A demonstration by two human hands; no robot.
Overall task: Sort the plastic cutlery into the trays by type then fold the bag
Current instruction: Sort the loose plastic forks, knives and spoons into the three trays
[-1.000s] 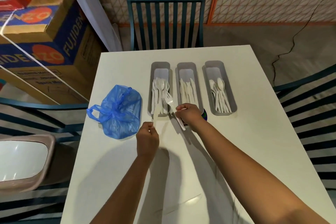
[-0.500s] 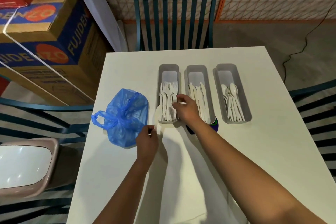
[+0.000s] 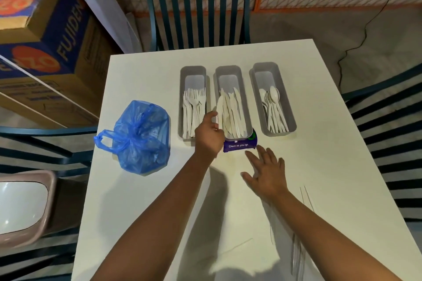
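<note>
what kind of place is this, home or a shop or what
Probably a small eatery or canteen, not a home: a "Clean as you go" sign on the white table, slatted teal chairs round it, and stacked Fujidenzo cartons beside it.

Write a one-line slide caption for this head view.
Left hand places a knife in the middle tray; right hand open above the table; blue bag unfolded.

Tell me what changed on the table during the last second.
The right hand let go of its fork at the fork tray and drew back, open, above the table. The left hand carried its white knife to the knife tray. The blue bag and spoon tray stayed put.
</note>
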